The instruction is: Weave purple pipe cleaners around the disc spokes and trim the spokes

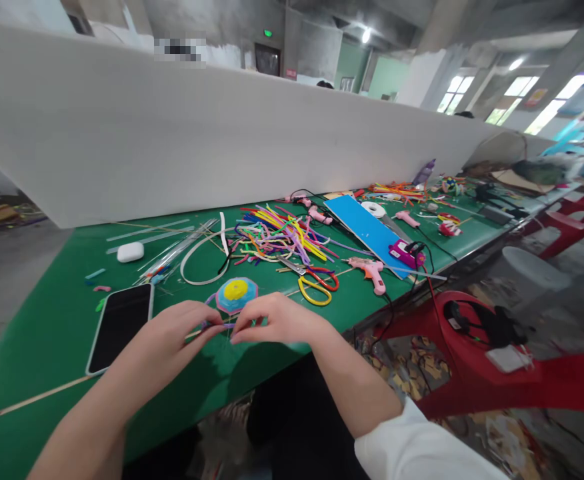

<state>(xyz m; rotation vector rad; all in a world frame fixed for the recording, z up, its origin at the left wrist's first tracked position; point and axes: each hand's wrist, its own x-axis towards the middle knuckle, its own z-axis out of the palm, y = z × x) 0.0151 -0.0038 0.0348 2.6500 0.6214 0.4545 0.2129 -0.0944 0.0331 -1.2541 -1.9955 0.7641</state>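
Observation:
My left hand [182, 333] and my right hand [277, 320] meet low over the green table, thumbs and forefingers pinched. Between them runs a short stretch of purple pipe cleaner [229, 326], gripped at both sides. Just beyond the fingertips lies a round piece [236, 292] with a yellow centre, a blue ring and a pinkish edge; a purple strand shows at its left side. Scissors [316, 281] with red and yellow handles rest to the right of it. A phone [122, 328] lies dark-screened beside my left forearm.
Behind my hands is a heap of coloured pipe cleaners [282, 233], with a white headband [205, 257] beside it. A pink glue gun [372, 272], its cord hanging, and a blue board [367, 230] lie rightward. A white partition [222, 140] borders the table; a red stool [472, 333] stands right.

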